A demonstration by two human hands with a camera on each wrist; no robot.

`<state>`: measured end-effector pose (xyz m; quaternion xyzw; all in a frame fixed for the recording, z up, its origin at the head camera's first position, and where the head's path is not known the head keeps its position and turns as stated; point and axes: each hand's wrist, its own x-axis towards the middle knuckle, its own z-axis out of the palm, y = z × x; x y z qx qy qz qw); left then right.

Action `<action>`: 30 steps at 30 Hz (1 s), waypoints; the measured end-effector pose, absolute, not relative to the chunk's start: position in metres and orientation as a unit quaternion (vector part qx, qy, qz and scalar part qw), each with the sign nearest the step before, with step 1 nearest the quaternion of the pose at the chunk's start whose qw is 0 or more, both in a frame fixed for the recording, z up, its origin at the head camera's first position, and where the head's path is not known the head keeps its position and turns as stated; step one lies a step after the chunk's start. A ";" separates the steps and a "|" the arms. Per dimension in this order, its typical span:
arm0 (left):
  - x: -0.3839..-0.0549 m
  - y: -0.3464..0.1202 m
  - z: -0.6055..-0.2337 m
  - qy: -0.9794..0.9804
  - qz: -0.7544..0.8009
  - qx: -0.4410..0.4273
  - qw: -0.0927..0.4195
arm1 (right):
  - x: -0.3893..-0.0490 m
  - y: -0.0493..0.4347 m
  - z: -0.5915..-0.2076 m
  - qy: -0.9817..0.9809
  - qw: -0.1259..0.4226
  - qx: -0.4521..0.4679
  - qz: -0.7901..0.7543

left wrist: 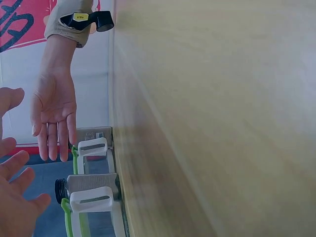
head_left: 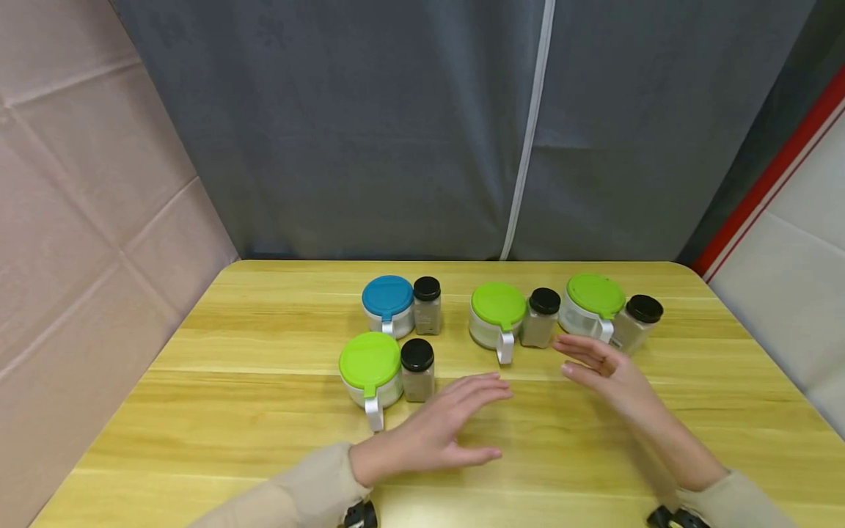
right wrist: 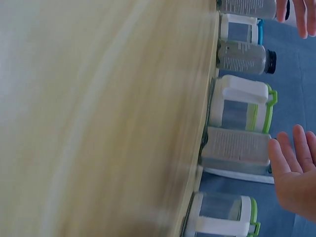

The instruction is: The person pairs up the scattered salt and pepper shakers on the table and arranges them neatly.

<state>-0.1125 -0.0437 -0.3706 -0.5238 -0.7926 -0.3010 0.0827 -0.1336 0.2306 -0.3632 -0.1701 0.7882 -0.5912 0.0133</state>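
Observation:
My left hand (head_left: 445,425) hovers over the table, fingers spread and holding nothing, just right of the front green-lidded jar (head_left: 370,361) and its black-capped shaker bottle (head_left: 418,370). My right hand (head_left: 610,378) is also bare, fingers extended, in front of the right-hand green-lidded jar (head_left: 595,295) and a black-capped bottle (head_left: 635,323). In the right wrist view the fingers of the right hand (right wrist: 296,173) appear close to a bottle (right wrist: 237,150); whether they touch cannot be told. The left wrist view shows the right palm (left wrist: 57,98) open.
A blue-lidded jar (head_left: 388,297) with a black-capped bottle (head_left: 427,306) stands at the back left. Another green-lidded jar (head_left: 498,308) and bottle (head_left: 541,317) stand mid-table. Behind the wooden table (head_left: 264,330) hangs a grey curtain (head_left: 396,132).

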 end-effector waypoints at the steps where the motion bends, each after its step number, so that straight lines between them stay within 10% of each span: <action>1: -0.113 -0.043 -0.371 -0.793 -0.303 -0.522 0.083 | -0.134 0.232 -0.363 0.789 0.012 -0.169 -0.591; 30: -0.115 -0.008 -0.375 -0.816 -0.328 -0.472 0.058 | -0.177 0.328 -0.423 0.727 -0.041 -0.124 -0.674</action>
